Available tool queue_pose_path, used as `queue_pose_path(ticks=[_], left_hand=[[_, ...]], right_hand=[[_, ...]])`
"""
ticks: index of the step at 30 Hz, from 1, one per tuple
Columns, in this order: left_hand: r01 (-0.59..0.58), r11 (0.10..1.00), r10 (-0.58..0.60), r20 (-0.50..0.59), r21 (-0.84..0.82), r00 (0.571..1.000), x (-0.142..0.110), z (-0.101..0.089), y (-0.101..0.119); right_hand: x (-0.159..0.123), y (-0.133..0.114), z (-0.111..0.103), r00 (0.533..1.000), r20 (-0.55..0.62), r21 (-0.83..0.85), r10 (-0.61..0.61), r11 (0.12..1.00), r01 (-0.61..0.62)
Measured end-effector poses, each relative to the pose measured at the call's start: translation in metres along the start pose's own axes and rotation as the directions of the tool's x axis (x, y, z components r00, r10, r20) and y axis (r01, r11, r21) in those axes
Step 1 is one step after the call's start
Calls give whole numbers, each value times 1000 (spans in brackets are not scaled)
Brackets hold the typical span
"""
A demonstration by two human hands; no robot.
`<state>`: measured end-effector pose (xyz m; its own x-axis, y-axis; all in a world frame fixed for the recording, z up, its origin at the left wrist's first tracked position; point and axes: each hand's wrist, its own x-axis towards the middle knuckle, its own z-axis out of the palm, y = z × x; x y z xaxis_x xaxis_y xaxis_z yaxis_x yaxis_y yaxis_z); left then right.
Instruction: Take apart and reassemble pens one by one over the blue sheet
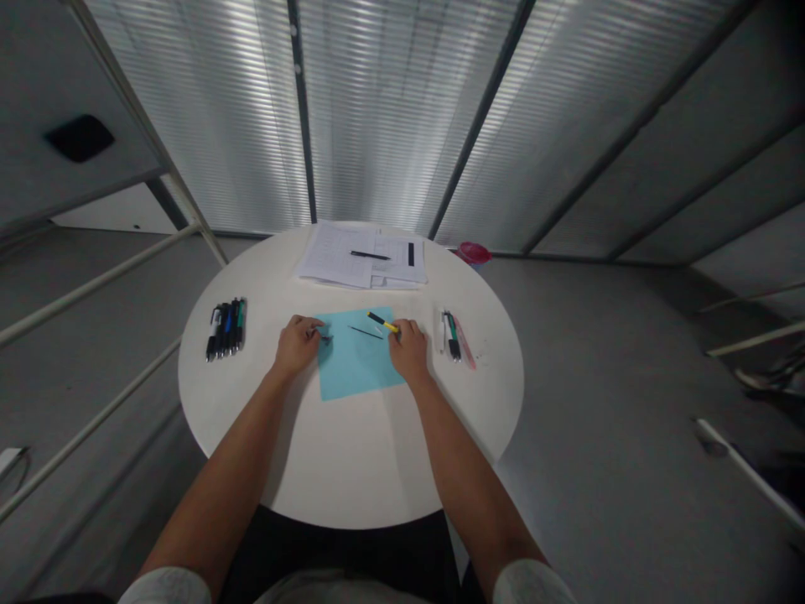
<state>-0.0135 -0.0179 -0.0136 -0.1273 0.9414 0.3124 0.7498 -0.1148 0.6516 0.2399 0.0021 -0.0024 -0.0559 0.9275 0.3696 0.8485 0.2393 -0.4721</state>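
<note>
Pen-part handling seems in hand: the right hand (410, 348) grips a slim yellow-and-black tube (382, 322) by the light-blue paper sheet's (355, 373) right edge; the left hand's (298, 344) grip, at the left edge, is unclear. The thin dark rod (366, 332) mid-sheet likely calls for fine pinching.

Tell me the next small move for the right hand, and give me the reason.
Probably lay the yellow-and-black pen part down beside the thin dark rod: the right hand holds that part by one end over the blue sheet, where the rod already lies loose, so setting it there would seem to free the fingers for the rod.
</note>
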Motion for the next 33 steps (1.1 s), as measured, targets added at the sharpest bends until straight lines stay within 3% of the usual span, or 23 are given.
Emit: queue_pose_path(ticks=[8,17,24,33], left_hand=[[-2,1000,2,9,8,1000,0,0,1],[-1,999,0,16,43,1000,1,0,-1],[6,999,-7,18,40,1000,1,1,0],[2,999,-3,16,40,1000,0,0,-1]], right_hand=[[-2,0,3,997,70,-100,-23,995,30],[0,-4,1,986,147,-165,75,985,-50],[-1,-9,0,988,152,-191,36,982,-7],[-1,-9,2,989,124,-189,79,980,-54]])
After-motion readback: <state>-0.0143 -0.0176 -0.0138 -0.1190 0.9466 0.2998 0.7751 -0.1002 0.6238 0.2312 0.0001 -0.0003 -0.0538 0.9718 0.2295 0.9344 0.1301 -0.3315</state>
